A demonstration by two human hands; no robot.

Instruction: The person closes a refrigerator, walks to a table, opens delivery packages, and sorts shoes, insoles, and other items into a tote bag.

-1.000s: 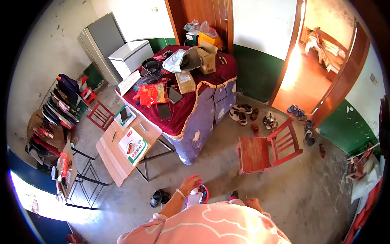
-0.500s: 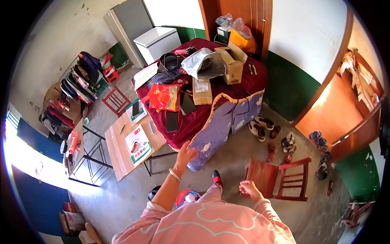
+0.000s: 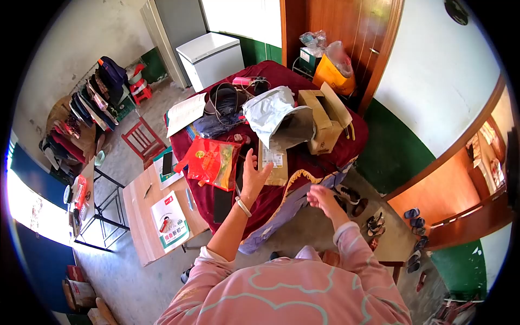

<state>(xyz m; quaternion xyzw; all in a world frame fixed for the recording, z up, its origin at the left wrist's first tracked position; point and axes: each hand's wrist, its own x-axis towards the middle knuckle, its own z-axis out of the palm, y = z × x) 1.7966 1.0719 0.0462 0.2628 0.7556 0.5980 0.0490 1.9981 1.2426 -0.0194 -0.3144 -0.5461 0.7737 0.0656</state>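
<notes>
left hand: released, fingers spread, near flat box | right hand: released, half-curled, by near edge of red-clothed table

Home with hanging clothes, slippers

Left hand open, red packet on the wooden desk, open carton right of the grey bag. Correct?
Not quite: the red packet lies on the red cloth, not on the wooden desk, as the head view shows. Left hand open, open carton right of the grey bag: correct.
</notes>
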